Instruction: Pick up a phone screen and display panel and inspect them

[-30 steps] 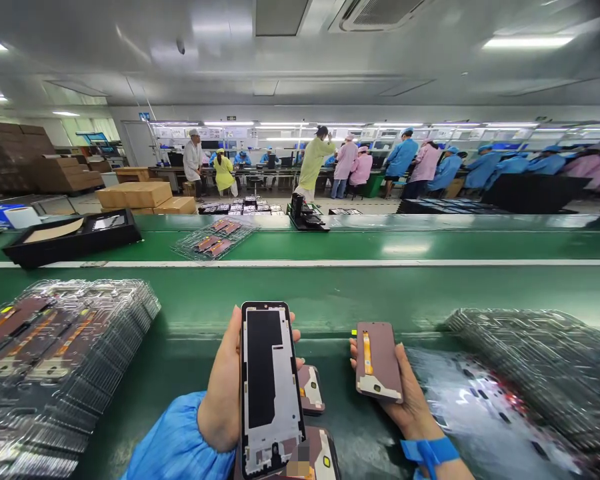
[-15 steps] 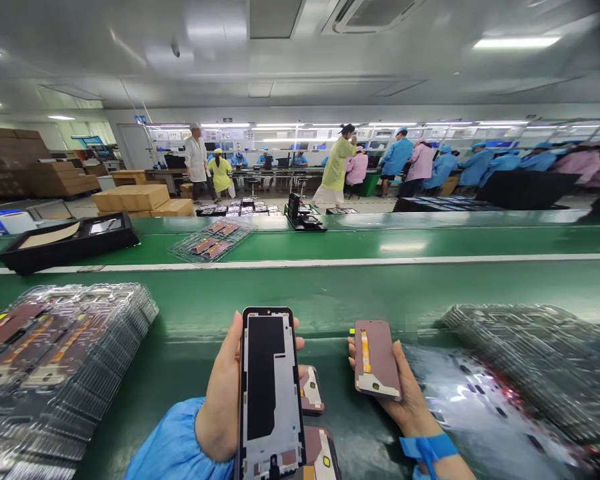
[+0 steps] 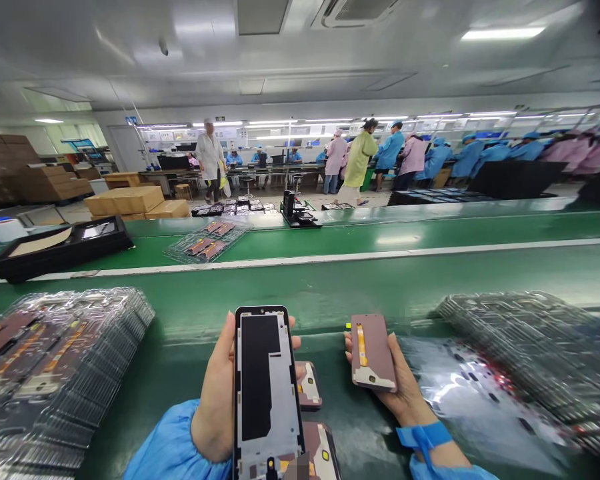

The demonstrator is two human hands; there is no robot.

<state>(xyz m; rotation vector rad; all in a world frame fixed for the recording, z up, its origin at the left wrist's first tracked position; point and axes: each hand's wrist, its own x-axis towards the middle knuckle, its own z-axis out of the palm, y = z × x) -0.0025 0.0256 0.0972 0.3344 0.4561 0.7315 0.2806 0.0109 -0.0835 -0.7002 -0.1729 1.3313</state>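
A phone frame (image 3: 266,390) is gripped by the left hand (image 3: 219,400), fingers wrapped round its edges, long axis running away from the person, top end pointing toward the far side of the green desk (image 3: 330,293). A display panel (image 3: 373,352) is cradled in the right hand (image 3: 405,393), back side up, long axis likewise pointing away. Two more panels (image 3: 310,387) lie between and under the hands. Clear tray stacks (image 3: 55,360) are seen left of the left hand, others (image 3: 525,353) right of the right hand.
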